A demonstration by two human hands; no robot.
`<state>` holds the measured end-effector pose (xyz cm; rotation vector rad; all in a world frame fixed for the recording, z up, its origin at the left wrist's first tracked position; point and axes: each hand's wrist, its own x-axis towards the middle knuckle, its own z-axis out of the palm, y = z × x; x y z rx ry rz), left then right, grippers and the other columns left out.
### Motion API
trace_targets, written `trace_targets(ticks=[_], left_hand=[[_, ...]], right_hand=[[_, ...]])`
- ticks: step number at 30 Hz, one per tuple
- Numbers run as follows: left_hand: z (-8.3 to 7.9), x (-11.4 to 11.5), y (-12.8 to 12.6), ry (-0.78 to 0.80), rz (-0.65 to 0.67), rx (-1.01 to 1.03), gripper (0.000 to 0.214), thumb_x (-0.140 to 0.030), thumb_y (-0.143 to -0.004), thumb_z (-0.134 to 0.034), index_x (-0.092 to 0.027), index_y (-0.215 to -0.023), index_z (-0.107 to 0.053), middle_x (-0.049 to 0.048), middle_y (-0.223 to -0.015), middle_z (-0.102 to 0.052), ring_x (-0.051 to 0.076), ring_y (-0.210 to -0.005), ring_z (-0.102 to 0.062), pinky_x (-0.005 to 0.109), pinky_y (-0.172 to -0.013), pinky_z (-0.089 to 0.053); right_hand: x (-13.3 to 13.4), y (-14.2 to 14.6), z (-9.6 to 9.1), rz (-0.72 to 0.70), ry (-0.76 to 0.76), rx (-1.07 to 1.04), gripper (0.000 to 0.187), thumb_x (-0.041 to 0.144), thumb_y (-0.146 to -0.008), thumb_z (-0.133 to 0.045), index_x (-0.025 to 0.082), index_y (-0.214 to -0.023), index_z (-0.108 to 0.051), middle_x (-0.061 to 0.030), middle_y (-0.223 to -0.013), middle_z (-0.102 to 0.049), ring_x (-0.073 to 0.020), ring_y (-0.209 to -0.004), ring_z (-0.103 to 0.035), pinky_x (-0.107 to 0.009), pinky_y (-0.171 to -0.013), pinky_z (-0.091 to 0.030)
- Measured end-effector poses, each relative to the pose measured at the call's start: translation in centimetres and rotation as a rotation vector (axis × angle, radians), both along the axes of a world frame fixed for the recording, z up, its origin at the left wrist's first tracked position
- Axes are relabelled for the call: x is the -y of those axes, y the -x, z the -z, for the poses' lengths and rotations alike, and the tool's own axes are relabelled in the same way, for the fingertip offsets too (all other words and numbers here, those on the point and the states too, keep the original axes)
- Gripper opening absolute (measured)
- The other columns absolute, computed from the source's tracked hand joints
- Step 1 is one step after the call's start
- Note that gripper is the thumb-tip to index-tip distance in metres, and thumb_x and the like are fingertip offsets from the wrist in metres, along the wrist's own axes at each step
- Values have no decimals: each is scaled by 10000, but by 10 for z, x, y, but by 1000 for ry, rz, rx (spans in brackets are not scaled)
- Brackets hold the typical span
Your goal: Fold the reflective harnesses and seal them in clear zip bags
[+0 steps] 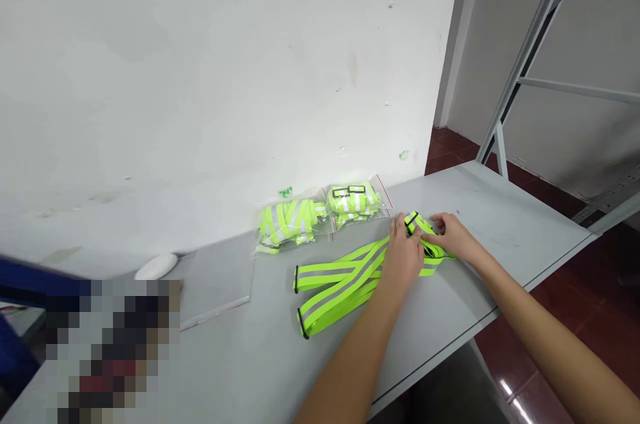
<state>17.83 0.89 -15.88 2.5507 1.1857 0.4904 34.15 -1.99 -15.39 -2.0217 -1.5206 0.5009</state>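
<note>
A fluorescent yellow-green reflective strap bundle (pixel 345 277) with grey stripes lies on the table, its looped ends with black buckles pointing left. My left hand (pixel 404 251) lies over the far part of the straps, fingers pressed on them beside a black buckle. Just to its right, my right hand (pixel 450 236) pinches the folded end of the same straps, with the thumb toward my left hand. Part of the fold is hidden beneath the fingers. Behind my hands are two clear zip bags, one bag (pixel 287 224) and another bag (pixel 354 203), each filled with similar reflective straps.
The grey table (pixel 500 211) runs along a white wall (pixel 215 77). Flat clear bags (pixel 220 277) and a white rounded object (pixel 157 267) lie to the left, near a blurred-out area. A metal frame (pixel 525 57) rises at the right end.
</note>
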Motion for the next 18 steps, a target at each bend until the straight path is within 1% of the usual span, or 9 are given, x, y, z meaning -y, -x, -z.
trace_targets(ticks=[1, 4, 6, 9, 11, 13, 16, 18], left_hand=[[-2, 0, 0, 3, -4, -26, 399, -225, -926, -419, -200, -1281, -601, 141, -1527, -302, 346, -1388, -324, 461, -1044, -411], [-7, 0, 2, -4, -6, -76, 408, -253, -933, -417, -239, -1306, -580, 145, -1482, -392, 326, -1328, -422, 465, -1039, -406], [-9, 0, 7, -5, 1, -95, 411, -290, -949, -396, -245, -1320, -567, 153, -1438, -455, 323, -1307, -450, 470, -1030, -409], [-9, 4, 20, 1, 39, -114, 471, -401, -977, -331, -225, -1381, -498, 164, -1407, -498, 327, -1328, -432, 481, -1035, -398], [-8, 8, 32, 10, 81, -163, 557, -482, -978, -290, -173, -1411, -453, 187, -1430, -473, 340, -1369, -377, 494, -1065, -362], [-7, 13, 45, 20, 121, -234, 613, -514, -973, -288, -119, -1419, -429, 217, -1462, -423, 349, -1404, -315, 495, -1091, -327], [-8, 22, 63, 26, 142, -306, 592, -452, -972, -366, -84, -1435, -383, 236, -1491, -369, 347, -1424, -271, 489, -1112, -300], [-10, 28, 71, 27, 125, -315, 533, -378, -970, -402, -85, -1415, -398, 219, -1492, -376, 350, -1423, -270, 500, -1113, -294]], right_hand=[[-2, -2, 0, 7, 31, 17, 413, 455, -706, -677, 137, -968, -645, -61, -893, -653, -184, -748, -602, -285, -650, -465], [-9, -7, -4, -37, 132, 61, 317, 475, -660, -697, 175, -718, -611, 19, -639, -592, -146, -592, -542, -241, -533, -383], [-12, -6, -10, -62, 178, 89, 305, 456, -636, -710, 192, -660, -559, 45, -580, -554, -128, -540, -506, -224, -490, -337], [-13, 6, -19, -64, 170, 153, 271, 381, -659, -697, 203, -761, -520, 37, -670, -585, -129, -573, -513, -215, -492, -332], [-8, 23, -23, -61, 122, 223, 195, 265, -715, -635, 208, -837, -495, 12, -761, -597, -142, -635, -524, -223, -528, -341], [-1, 45, -24, -61, 67, 310, 169, 128, -742, -546, 212, -874, -481, -23, -851, -589, -169, -725, -525, -239, -572, -337], [10, 75, -24, -65, 12, 440, 240, 21, -756, -454, 216, -890, -493, -74, -917, -564, -226, -837, -501, -275, -610, -321], [13, 88, -23, -87, -4, 512, 282, -16, -748, -440, 216, -892, -510, -89, -913, -558, -247, -855, -489, -297, -629, -321]])
